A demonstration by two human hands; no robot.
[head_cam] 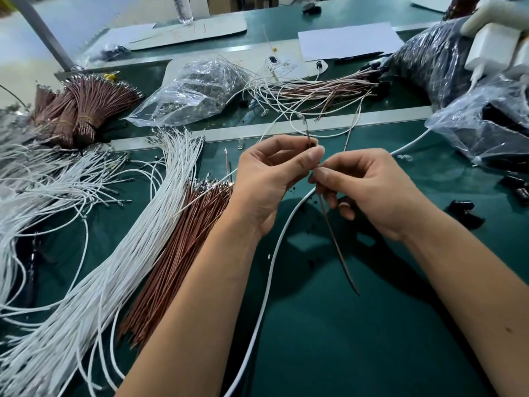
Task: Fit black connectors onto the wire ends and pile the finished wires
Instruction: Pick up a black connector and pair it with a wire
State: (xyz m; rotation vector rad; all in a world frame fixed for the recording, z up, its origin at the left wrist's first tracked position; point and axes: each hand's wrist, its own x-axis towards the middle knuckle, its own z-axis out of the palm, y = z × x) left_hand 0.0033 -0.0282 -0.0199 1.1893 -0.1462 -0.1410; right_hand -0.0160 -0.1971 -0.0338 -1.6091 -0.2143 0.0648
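Green covers the desk [357,325], and wires lie all over it. Near the middle, the left hand [266,181] curls its thumb and fingers around a small black connector [312,145], with a thin wire coming up out of the top. The right hand [369,190] is just beside it at 3 o'clock, fingertips touching the left thumb. It pinches a brown wire [337,247] that hangs down toward 6 o'clock.

At 9 o'clock lies a big bunch of white wires [120,239], and a bunch of brown wires [177,253] lies beside it, under the left arm. At 10 o'clock sit tied brown bundles [83,110]. At 12 o'clock is a pile of wires with black ends [323,90], next to a clear bag [194,90]. Loose black connectors [463,210] lie at 3 o'clock. A thick white cable [269,270] runs between the arms.
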